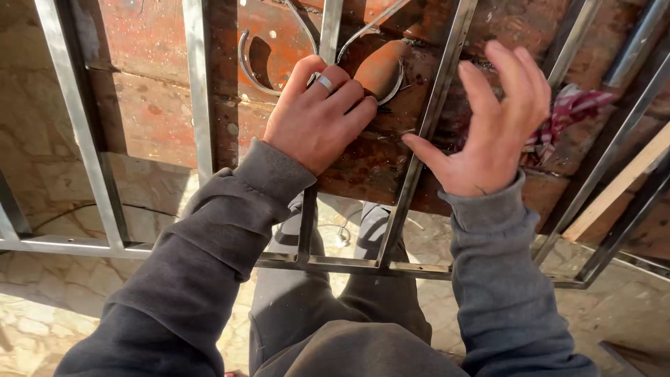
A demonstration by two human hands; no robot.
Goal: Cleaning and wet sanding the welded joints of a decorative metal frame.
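A grey metal grille (427,126) of straight bars lies across a rusty red-brown work table (153,105). My left hand (317,115), wearing a silver ring, presses down on a vertical bar and a curved metal scroll piece (250,70) at the grille's middle. My right hand (495,119) hovers just right of it with fingers spread, holding nothing, its thumb near a slanted bar. Both arms wear dark grey sleeves.
A red and white checked rag (569,112) lies on the table at the right. A wooden strip (618,185) runs diagonally at the far right. Below the grille's lower frame bar (349,264) are my legs and a stone-paved floor (56,307).
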